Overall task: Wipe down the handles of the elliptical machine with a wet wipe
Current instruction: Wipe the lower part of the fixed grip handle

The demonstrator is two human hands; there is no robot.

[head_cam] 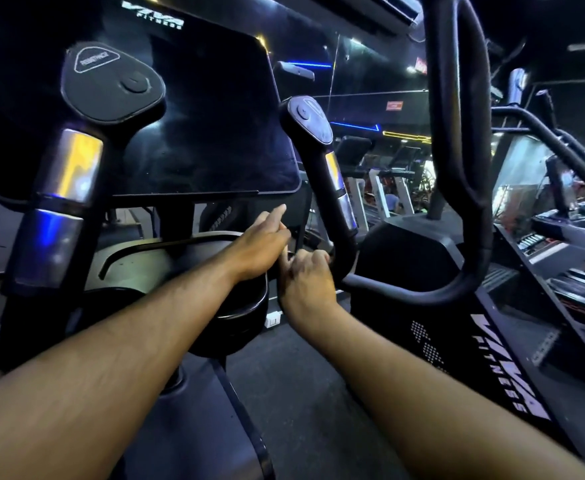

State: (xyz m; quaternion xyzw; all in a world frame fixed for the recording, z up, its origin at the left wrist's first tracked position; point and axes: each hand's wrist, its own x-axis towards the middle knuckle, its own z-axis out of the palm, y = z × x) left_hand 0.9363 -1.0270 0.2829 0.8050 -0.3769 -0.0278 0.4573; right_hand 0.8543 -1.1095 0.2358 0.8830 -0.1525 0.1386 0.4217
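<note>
My right hand [306,277] grips the base of the black curved right handle with chrome sensor bands [332,181]; left hand [261,245] beside it, fingers loosely extended, holding nothing visible.

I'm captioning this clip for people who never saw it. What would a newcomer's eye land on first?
Two bare forearms reach in from below, the left hand and right hand meeting at the foot of the right handle. Behind them a big dark console screen fills the upper left. No wet wipe is visible.

Both bare forearms outstretched, left hand [261,245] with forefinger extended, right hand [306,277] curled, hands touching.
</note>
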